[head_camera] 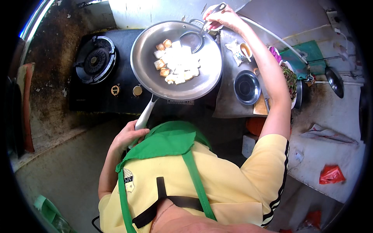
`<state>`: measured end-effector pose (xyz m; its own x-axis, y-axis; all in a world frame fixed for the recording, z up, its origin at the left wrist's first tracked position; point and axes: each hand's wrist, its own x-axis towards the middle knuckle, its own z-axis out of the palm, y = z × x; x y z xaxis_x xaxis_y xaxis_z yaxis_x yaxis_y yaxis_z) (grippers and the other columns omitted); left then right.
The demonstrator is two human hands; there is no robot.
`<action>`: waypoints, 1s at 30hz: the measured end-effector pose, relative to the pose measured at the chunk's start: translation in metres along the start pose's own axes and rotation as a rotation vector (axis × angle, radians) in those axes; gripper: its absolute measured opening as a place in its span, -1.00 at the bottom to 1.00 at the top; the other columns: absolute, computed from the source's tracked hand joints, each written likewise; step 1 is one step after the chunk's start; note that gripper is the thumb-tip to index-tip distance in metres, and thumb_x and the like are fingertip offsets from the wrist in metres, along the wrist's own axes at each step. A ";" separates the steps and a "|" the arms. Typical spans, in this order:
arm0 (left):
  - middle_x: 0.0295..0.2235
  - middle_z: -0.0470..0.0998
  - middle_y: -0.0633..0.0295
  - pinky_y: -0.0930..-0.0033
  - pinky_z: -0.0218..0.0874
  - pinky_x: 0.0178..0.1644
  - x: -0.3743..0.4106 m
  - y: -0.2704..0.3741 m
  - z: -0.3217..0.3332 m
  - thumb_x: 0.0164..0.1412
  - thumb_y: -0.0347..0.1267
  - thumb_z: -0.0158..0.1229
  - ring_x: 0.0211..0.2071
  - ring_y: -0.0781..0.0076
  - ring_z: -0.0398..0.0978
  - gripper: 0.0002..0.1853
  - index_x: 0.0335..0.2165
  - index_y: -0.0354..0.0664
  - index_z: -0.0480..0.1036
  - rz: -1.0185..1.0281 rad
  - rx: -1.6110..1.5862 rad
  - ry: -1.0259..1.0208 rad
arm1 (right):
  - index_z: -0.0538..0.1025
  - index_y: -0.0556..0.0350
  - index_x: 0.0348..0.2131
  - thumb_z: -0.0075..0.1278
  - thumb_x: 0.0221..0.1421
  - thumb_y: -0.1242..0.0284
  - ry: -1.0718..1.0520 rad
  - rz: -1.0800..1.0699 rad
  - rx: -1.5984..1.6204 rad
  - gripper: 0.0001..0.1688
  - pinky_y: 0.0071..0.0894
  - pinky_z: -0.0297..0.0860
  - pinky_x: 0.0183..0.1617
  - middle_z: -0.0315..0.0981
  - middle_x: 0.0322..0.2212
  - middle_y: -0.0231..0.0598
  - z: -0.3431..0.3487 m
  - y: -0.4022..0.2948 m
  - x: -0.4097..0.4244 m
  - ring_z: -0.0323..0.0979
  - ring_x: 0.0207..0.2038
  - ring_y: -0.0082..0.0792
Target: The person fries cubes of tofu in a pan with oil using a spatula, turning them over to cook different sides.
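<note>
A large steel frying pan (145, 70) sits over the right side of the black gas stove. My left hand (128, 137) is closed around its pale handle (144, 115), low and near my green apron. My right hand (221, 19) grips the dark handle of a ladle or cooking spoon (192, 40) above the pan's upper right rim, and the utensil's round head lies inside the pan beside the food. White cubes (177, 62), probably tofu, lie in the pan's middle. Several are browned; glare washes out those at the centre.
The gas stove (125, 102) has a bare burner (94, 60) on the left. To the right stand a dark empty bowl (247, 87), a small cup of sauce with a spoon (245, 51), a knife (266, 102) on a wooden board (260, 107) and a plate of shredded food (288, 78), partly behind my arm.
</note>
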<state>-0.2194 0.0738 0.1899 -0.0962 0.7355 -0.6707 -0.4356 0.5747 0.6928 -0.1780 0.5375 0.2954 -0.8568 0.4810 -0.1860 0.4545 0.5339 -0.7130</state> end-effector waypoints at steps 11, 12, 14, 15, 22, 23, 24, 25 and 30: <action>-0.73 0.33 0.35 0.62 0.00 -0.80 0.004 -0.003 -0.006 0.03 -0.36 0.18 -0.81 0.67 0.22 -0.69 -0.33 -0.30 0.27 -0.027 0.069 -0.057 | 0.56 0.24 -0.35 0.00 0.00 0.53 0.034 -0.020 0.417 -0.81 -0.59 0.53 -0.43 0.56 -0.49 -0.10 -0.015 0.058 -0.016 0.58 -0.46 -0.37; -0.73 0.33 0.35 0.61 -0.01 -0.81 0.004 -0.003 -0.007 0.03 -0.36 0.19 -0.82 0.67 0.21 -0.70 -0.34 -0.30 0.27 -0.033 0.063 -0.055 | 0.56 0.23 -0.35 0.00 0.00 0.53 0.039 -0.023 0.440 -0.81 -0.59 0.53 -0.43 0.55 -0.49 -0.10 -0.015 0.060 -0.018 0.58 -0.46 -0.37; -0.74 0.32 0.33 0.61 -0.01 -0.81 0.005 -0.004 -0.007 0.02 -0.36 0.19 -0.83 0.66 0.20 -0.70 -0.34 -0.30 0.27 -0.042 0.053 -0.050 | 0.56 0.23 -0.35 0.00 0.00 0.53 0.056 -0.029 0.467 -0.82 -0.59 0.53 -0.42 0.55 -0.50 -0.11 -0.015 0.062 -0.024 0.58 -0.46 -0.37; -0.74 0.32 0.33 0.61 -0.01 -0.81 0.005 -0.003 -0.006 0.02 -0.37 0.19 -0.83 0.66 0.20 -0.70 -0.35 -0.30 0.27 -0.042 0.051 -0.048 | 0.56 0.22 -0.35 0.00 0.00 0.52 0.068 -0.031 0.471 -0.82 -0.59 0.53 -0.42 0.56 -0.50 -0.12 -0.014 0.063 -0.028 0.58 -0.47 -0.37; -0.76 0.31 0.32 0.59 -0.02 -0.83 0.001 0.005 -0.002 0.02 -0.40 0.19 -0.85 0.63 0.19 -0.73 -0.39 -0.28 0.25 -0.064 0.012 -0.031 | 0.57 0.13 -0.38 0.03 -0.03 0.47 0.005 -0.138 0.156 -0.83 -0.59 0.51 -0.39 0.55 -0.52 -0.23 -0.008 0.035 -0.023 0.56 -0.47 -0.52; -0.76 0.30 0.32 0.59 -0.02 -0.83 0.000 0.006 -0.001 0.02 -0.41 0.19 -0.86 0.63 0.19 -0.73 -0.40 -0.28 0.25 -0.066 0.005 -0.025 | 0.56 0.12 -0.37 0.03 -0.01 0.44 -0.025 -0.153 0.129 -0.82 -0.60 0.50 -0.35 0.55 -0.50 -0.24 -0.006 0.030 -0.020 0.55 -0.46 -0.53; -0.75 0.31 0.34 0.61 -0.02 -0.81 -0.001 0.008 0.000 -0.02 -0.39 0.22 -0.84 0.65 0.20 -0.72 -0.41 -0.25 0.26 -0.080 0.004 -0.019 | 0.56 0.12 -0.36 0.03 0.01 0.41 -0.055 -0.168 0.102 -0.81 -0.61 0.49 -0.32 0.55 -0.48 -0.26 -0.004 0.026 -0.017 0.54 -0.45 -0.55; -0.74 0.31 0.37 0.63 -0.01 -0.79 -0.003 0.011 0.001 -0.05 -0.37 0.24 -0.82 0.66 0.21 -0.70 -0.41 -0.22 0.26 -0.093 -0.002 -0.013 | 0.55 0.12 -0.35 0.04 0.02 0.38 -0.088 -0.184 0.074 -0.79 -0.61 0.48 -0.29 0.55 -0.46 -0.27 -0.002 0.020 -0.013 0.53 -0.45 -0.56; -0.78 0.28 0.34 0.58 -0.02 -0.84 -0.002 0.015 0.000 0.01 -0.40 0.19 -0.87 0.62 0.17 -0.74 -0.43 -0.24 0.24 -0.096 0.011 -0.043 | 0.55 0.10 -0.34 0.05 0.00 0.41 -0.126 -0.136 0.107 -0.81 -0.57 0.50 -0.26 0.55 -0.47 -0.26 -0.018 0.031 -0.009 0.55 -0.40 -0.52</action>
<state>-0.2262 0.0811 0.2015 -0.0155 0.6916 -0.7221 -0.4312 0.6469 0.6289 -0.1517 0.5623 0.2867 -0.9352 0.3150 -0.1619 0.3101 0.5076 -0.8039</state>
